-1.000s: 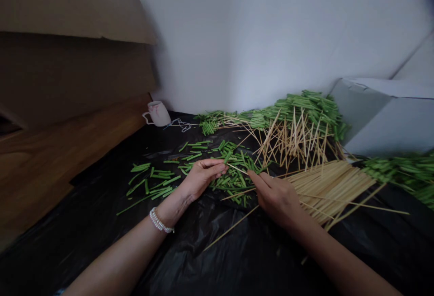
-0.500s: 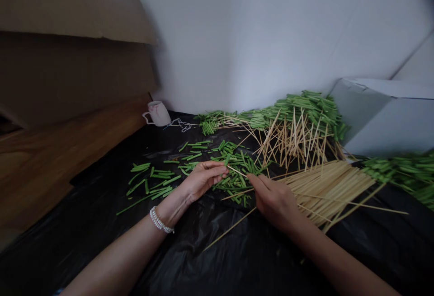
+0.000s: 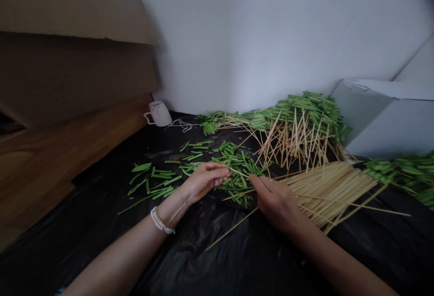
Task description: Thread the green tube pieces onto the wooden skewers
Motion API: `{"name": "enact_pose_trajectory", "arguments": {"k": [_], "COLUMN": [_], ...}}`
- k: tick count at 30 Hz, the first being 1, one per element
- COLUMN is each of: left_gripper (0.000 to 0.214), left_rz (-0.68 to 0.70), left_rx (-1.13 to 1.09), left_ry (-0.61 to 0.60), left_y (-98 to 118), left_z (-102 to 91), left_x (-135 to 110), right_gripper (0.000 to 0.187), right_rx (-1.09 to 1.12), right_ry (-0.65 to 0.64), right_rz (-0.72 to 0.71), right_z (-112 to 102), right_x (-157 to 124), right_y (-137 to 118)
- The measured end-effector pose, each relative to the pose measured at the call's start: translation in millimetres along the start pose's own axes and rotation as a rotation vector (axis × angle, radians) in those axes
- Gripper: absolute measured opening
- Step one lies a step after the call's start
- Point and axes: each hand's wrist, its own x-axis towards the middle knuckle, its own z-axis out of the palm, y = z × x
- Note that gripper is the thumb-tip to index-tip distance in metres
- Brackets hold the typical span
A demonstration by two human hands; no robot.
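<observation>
My right hand (image 3: 276, 201) is closed around a thin bamboo skewer (image 3: 239, 172), whose far end points left to the fingertips of my other hand. My left hand (image 3: 208, 180), with a white beaded bracelet at the wrist, pinches a short cut green stalk (image 3: 229, 161) at the skewer's tip. The fingers hide most of this contact. Under and behind both hands lies a loose heap of cut green stalks (image 3: 244, 162). More loose stalks (image 3: 159, 180) are scattered left of my left hand.
Beside my right forearm lies a fan of bare bamboo skewers (image 3: 332, 187). Behind them, skewered green stalks (image 3: 305, 106) are piled against the wall, and another green pile (image 3: 407, 174) sits at right. A mug (image 3: 160, 114), a white box (image 3: 383, 115) and a cardboard box (image 3: 74, 61) border the black plastic sheet (image 3: 203, 264).
Hardly anything differs. Both hands keep their hold on the skewer and stalk, and the whole view has shifted very slightly.
</observation>
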Motion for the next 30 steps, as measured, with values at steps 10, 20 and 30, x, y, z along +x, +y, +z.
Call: {"name": "enact_pose_trajectory", "arguments": {"k": [10, 20, 30], "left_gripper": [0.022, 0.021, 0.022], "left_rz": [0.0, -0.012, 0.017], "left_rx": [-0.009, -0.033, 0.003], "left_ry": [-0.017, -0.029, -0.016], "left_y": [1, -2, -1], "left_z": [3.8, 4.7, 8.1], "left_x": [-3, -3, -6], "right_gripper": [0.027, 0.035, 0.023], "right_rx": [0.28, 0.129, 0.603], "right_ry": [-0.049, -0.004, -0.163], "right_rz": [0.186, 0.089, 0.369], "right_z": [-10, -5, -14], "right_x": [9, 4, 17], "right_y": [-8, -7, -10]}}
